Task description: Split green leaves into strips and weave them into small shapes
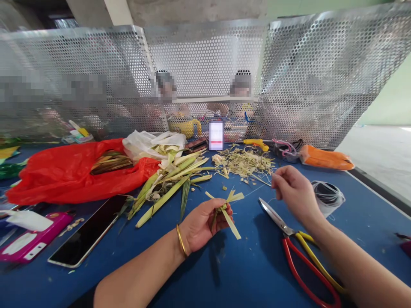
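Note:
My left hand (205,222), with a gold bangle at the wrist, pinches a small knotted piece of pale green leaf strips (231,220), whose loose ends stick out several ways. My right hand (290,186) is closed in a pinch, raised to the right of it. A fine pale thread (253,191) runs between the leaf piece and my right fingertips; its end is hidden in the fingers. Below my right hand lies a pair of scissors (290,231) with one red and one yellow handle, blades slightly parted, partly under my forearm.
Husk leaves (170,188) lie left of centre beside a red plastic bag (70,175). Leaf scraps (245,162) are heaped behind my hands. A lit phone (216,135) stands against the perforated metal screen (205,55); a dark phone (91,231) lies left. A cord coil (327,194) sits right.

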Demonstrator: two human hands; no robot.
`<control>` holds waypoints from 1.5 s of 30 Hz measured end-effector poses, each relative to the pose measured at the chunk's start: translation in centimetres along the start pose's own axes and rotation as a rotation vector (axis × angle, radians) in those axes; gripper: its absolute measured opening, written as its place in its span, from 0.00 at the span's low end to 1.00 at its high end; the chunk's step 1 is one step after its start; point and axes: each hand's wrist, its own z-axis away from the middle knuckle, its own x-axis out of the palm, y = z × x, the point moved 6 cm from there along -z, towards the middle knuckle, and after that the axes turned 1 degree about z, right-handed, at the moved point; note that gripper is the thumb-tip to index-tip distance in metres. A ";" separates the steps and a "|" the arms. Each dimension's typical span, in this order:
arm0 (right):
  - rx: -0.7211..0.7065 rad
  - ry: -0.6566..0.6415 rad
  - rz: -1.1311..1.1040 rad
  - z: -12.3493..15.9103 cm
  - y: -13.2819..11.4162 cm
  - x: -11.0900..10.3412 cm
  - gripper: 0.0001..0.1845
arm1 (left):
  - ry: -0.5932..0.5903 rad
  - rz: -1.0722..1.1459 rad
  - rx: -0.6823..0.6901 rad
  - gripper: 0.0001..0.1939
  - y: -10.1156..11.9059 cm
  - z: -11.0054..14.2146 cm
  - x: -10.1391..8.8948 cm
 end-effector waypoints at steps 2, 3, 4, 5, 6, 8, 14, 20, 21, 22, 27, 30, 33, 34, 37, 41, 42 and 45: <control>-0.140 -0.046 0.363 0.3 -0.4 0.4 0.02 | 0.017 -0.029 0.031 0.05 0.2 0.1 0.0; -0.201 -0.090 0.449 0.6 -0.7 1.0 0.04 | 0.017 -0.042 0.047 0.05 0.3 0.1 0.0; -0.237 -0.158 0.445 1.1 -0.8 1.8 0.07 | 0.011 -0.054 0.062 0.05 0.4 0.1 0.0; -0.236 -0.254 0.367 1.6 -0.8 2.9 0.10 | 0.002 -0.066 0.074 0.05 0.4 0.2 0.1; -0.193 -0.399 0.235 2.3 -0.7 4.2 0.11 | -0.008 -0.077 0.085 0.05 0.4 0.2 0.2; -0.013 -0.688 -0.049 4.1 -0.1 6.9 0.14 | -0.026 -0.101 0.101 0.06 0.5 0.3 0.3; 0.102 -0.752 -0.189 5.1 1.1 8.9 0.11 | 0.006 -0.196 0.141 0.07 0.7 0.5 0.3; -0.245 -0.570 0.182 4.5 -2.4 6.0 0.13 | 0.188 -0.335 0.290 0.10 1.7 0.2 -0.7; -0.351 -0.539 0.236 4.8 -3.4 5.7 0.12 | 0.220 -0.363 0.310 0.11 1.8 0.2 -0.8; -0.447 -0.517 0.283 5.2 -4.3 5.5 0.13 | 0.244 -0.395 0.331 0.11 1.9 0.3 -0.8; -0.698 -0.479 0.404 6.3 -6.2 5.2 0.16 | 0.071 -0.696 0.355 0.10 1.6 0.6 0.8; -0.576 -0.524 0.267 5.4 -5.4 5.2 0.14 | -0.110 -0.847 0.261 0.10 0.5 1.1 1.9; -0.337 -0.578 0.085 4.4 -3.5 5.7 0.12 | -0.272 -0.845 0.177 0.10 -0.3 1.8 2.7; -0.241 -0.600 0.026 4.2 -2.8 6.0 0.12 | -0.298 -0.839 0.176 0.10 -0.2 2.0 2.9; 0.037 -0.642 -0.128 4.3 -0.6 7.3 0.14 | -0.256 -0.852 0.300 0.10 0.7 2.2 3.0; 0.175 -0.603 -0.179 5.3 0.6 8.6 0.13 | -0.022 -0.882 0.536 0.10 2.6 2.1 2.2; 0.164 -0.592 -0.158 5.6 0.5 8.7 0.13 | 0.054 -0.891 0.573 0.10 2.9 2.1 1.8; -0.078 -0.543 0.012 6.5 -1.1 8.6 0.14 | 0.210 -0.919 0.646 0.11 3.6 1.9 0.8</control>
